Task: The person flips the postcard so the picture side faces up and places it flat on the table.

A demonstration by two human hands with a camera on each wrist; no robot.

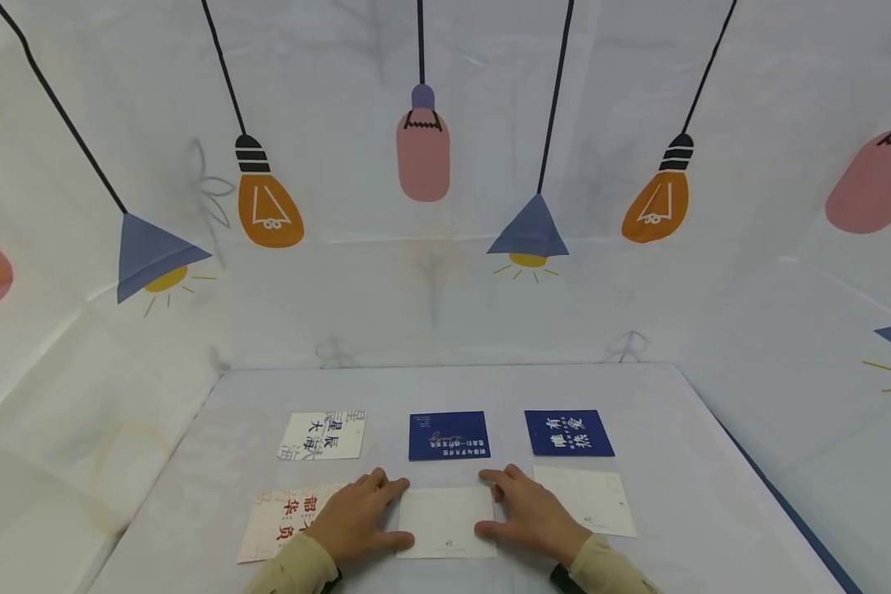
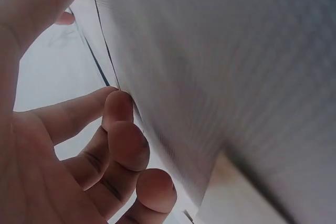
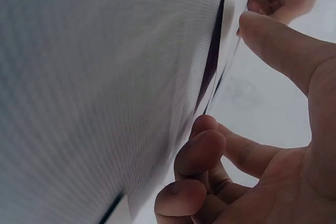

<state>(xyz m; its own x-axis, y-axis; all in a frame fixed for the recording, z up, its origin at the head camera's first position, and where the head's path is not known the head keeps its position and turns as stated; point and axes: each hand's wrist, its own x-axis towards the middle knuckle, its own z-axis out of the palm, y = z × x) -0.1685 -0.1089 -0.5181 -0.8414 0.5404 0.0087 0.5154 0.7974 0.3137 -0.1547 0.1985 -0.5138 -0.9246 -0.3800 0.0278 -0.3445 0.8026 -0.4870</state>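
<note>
A blank-looking white card (image 1: 445, 520) with a tiny mark near its lower edge lies flat on the table between both hands in the head view. At its left edge my left hand (image 1: 358, 516) has thumb and index finger spread apart, fingertips right at the corners. My right hand (image 1: 532, 513) mirrors this along the right edge. The left wrist view shows the left hand's other fingers (image 2: 128, 145) loosely bent beside the tabletop. Similarly bent fingers (image 3: 199, 153) appear in the right wrist view. A cream card with red characters (image 1: 285, 521) is partly hidden behind the left hand.
Behind the hands lie a white card with dark characters (image 1: 327, 435), a blue card (image 1: 449, 436) and another blue card (image 1: 568, 433). A second white card (image 1: 590, 499) sits beyond the right hand. White sheeting (image 1: 431, 313) with printed lamps surrounds the white-covered table (image 1: 713, 495).
</note>
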